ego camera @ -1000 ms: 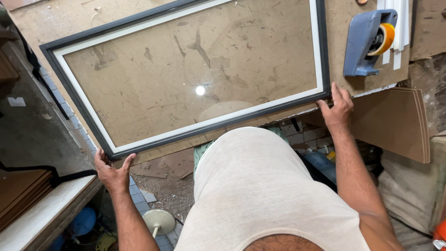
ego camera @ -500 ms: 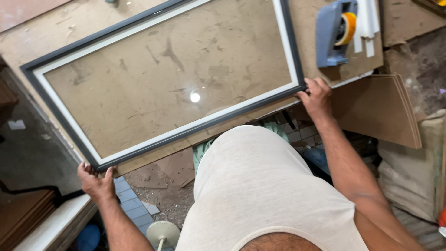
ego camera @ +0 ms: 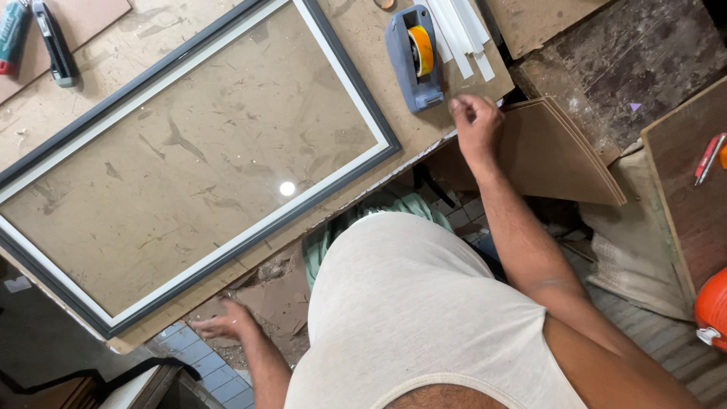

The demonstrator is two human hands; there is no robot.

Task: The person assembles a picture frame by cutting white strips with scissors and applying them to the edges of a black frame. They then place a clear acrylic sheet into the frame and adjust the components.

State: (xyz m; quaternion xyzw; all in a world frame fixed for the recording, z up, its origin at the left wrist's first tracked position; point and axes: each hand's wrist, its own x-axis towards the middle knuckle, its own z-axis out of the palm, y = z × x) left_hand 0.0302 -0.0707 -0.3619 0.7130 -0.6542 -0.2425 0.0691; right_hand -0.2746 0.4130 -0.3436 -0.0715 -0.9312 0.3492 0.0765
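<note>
A scuffed brown workbench [ego camera: 91, 113] is filling the upper left of the view, standing over a floor of small pale tiles littered with torn cardboard. A large glazed picture frame [ego camera: 348, 91], dark grey outside with a white inner border, is lying flat and slanted on the bench, a light glinting off its glass, and its near corner is sitting close to the bench's front edge.

The person's right hand [ego camera: 475, 121] is hovering just off the bench edge with its fingers loosely curled and grasping nothing, near a blue-grey tape dispenser [ego camera: 413, 64] carrying an orange roll. Just below that hand a stack of thin brown boards [ego camera: 564, 155] is leaning beside the bench. White strips [ego camera: 462, 30] are lying fanned out just beyond the dispenser.

The left hand [ego camera: 223, 324] is spreading open and empty below the frame's near left corner, close to it but apart, over the cardboard scraps.

At the far left of the bench a dark utility knife [ego camera: 54, 45] is lying beside a teal and red tool [ego camera: 11, 34]. To the right a brown board [ego camera: 693, 189] is holding a red pen [ego camera: 708, 157], and a rounded orange object [ego camera: 712, 307] is showing at the lower right edge.
</note>
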